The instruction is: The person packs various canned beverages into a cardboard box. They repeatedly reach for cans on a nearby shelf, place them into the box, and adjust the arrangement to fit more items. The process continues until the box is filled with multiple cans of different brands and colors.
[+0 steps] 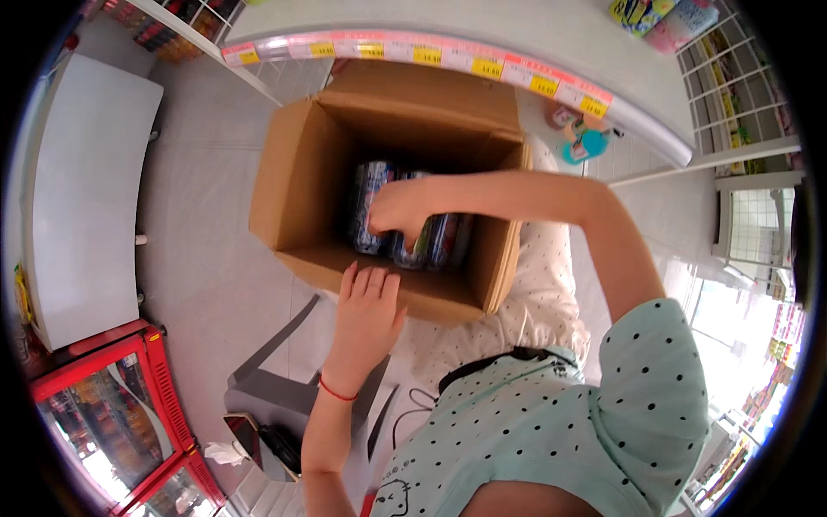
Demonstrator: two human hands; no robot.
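An open cardboard box (pixel 297 187) stands before me with its flaps spread. Inside, several shiny, dark-blue printed packages (pixel 369 207) stand side by side; shadow hides their exact kind. My right hand (pixel 404 203) reaches down into the box over these packages. Its fingers curl over the leftmost one and its thumb points down at the middle one, while the fingertips are partly hidden, so a firm hold is not clear. My left hand (pixel 369 307) grips the near cardboard rim, fingers over the edge.
A white shelf (pixel 420 22) with price tags overhangs the box's far side. Bottles, one with a teal part (pixel 586 147), stand beyond. A grey stool (pixel 278 394) holding a phone (pixel 249 439) is at lower left. A white cabinet (pixel 90 200) and red-framed cooler (pixel 155 368) line the left.
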